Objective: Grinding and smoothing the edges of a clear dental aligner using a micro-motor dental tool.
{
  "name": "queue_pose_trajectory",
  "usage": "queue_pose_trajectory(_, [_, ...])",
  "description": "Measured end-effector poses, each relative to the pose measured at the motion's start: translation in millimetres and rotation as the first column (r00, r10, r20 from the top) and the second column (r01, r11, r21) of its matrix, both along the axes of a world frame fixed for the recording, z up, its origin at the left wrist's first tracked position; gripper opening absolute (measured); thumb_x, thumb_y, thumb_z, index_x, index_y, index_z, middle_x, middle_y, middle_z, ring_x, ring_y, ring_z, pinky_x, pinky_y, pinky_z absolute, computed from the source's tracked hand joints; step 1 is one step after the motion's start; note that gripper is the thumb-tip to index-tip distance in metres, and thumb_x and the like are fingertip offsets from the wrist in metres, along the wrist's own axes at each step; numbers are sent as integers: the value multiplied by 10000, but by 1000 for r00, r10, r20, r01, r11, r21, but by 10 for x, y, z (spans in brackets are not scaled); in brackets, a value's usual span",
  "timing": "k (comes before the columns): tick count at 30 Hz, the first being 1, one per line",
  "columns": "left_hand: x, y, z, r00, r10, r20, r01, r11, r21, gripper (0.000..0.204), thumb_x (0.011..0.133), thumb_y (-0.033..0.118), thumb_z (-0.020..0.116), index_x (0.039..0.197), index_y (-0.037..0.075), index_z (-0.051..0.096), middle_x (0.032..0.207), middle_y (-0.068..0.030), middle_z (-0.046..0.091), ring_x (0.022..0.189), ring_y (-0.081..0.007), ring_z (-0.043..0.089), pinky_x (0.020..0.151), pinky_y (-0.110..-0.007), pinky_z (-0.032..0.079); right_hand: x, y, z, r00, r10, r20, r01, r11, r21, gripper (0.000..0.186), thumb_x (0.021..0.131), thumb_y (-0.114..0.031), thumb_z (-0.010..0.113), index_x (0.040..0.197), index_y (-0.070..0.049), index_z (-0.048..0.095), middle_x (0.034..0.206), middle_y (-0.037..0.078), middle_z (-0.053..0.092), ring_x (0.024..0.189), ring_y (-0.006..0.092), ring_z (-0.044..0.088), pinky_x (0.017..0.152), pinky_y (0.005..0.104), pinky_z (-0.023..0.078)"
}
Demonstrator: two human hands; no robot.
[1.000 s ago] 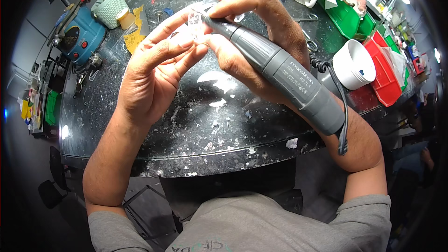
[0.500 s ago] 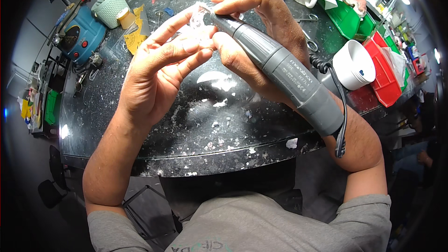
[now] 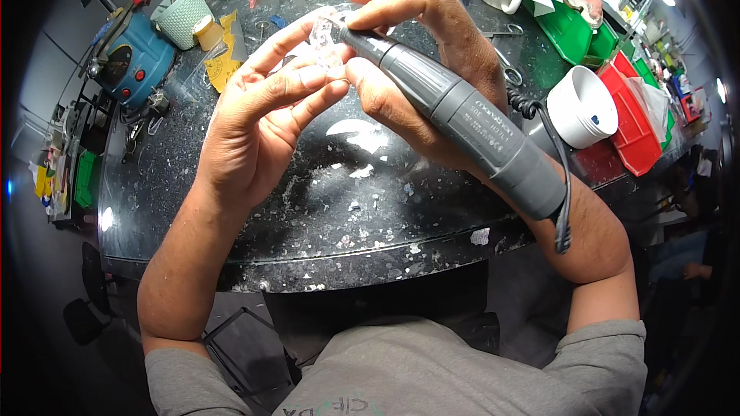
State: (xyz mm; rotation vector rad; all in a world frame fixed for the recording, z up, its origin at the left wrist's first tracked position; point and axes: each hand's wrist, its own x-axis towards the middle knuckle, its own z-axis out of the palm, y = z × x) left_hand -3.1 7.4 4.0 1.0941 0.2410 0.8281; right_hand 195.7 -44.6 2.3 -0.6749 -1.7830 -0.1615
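Note:
A clear, scalloped plastic piece shaped like a dental aligner (image 3: pixel 324 45) is pinched between the thumb and fingers of my left hand (image 3: pixel 258 115), above the worktable. My right hand (image 3: pixel 466 46) grips a dark grey rotary handpiece (image 3: pixel 482 127). Its narrow front end points up and left, right beside the clear piece. Whether a bur touches the plastic, I cannot tell; the tip is too small and partly hidden by fingers. My right thumb lies close to the fingertips of my left hand. A coiled black cord (image 3: pixel 551 131) hangs from the handpiece's rear along my right forearm.
White scraps and dust speckle the black worktable (image 3: pixel 308 223). A blue machine (image 3: pixel 135 62) and a pale green tool basket (image 3: pixel 181 15) stand left. On the right are scissors (image 3: pixel 510 73), a white tub (image 3: pixel 582 108), a red bin (image 3: pixel 632 119) and green bins (image 3: pixel 563 27).
The clear piece is tilted slightly differently and shows more plainly between my fingers. The handpiece and my right hand have shifted a little left. Both grips stay the same.

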Motion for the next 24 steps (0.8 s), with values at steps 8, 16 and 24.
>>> queue_pose_trajectory(8, [-14,16,-17,997,-55,54,56,998,-21,628,876,35,637,1419,-82,342,1225,-247,595,1137,-260,633,989,-363,534,-22,53,-29,993,37,-113,-28,996,82,410,718,-179,831,1026,-40,600,944,73,613,827,193,623,745,312,527])
queue_pose_trajectory(16, [21,-37,9,999,45,-30,-45,999,5,646,849,39,666,1407,-72,360,1120,-193,625,1050,-243,657,991,-370,529,-3,-70,5,999,-12,34,17,990,-142,360,801,-62,713,1121,15,567,1128,171,610,1095,211,605,971,344,470])
queue_pose_trajectory(24, [38,-60,27,997,44,-56,-43,999,22,644,830,15,672,1399,-40,377,1097,-189,623,1056,-250,649,1002,-385,514,1,33,-38,998,25,-57,-22,998,55,416,722,-174,813,1047,-44,589,940,78,578,828,191,610,752,307,519])
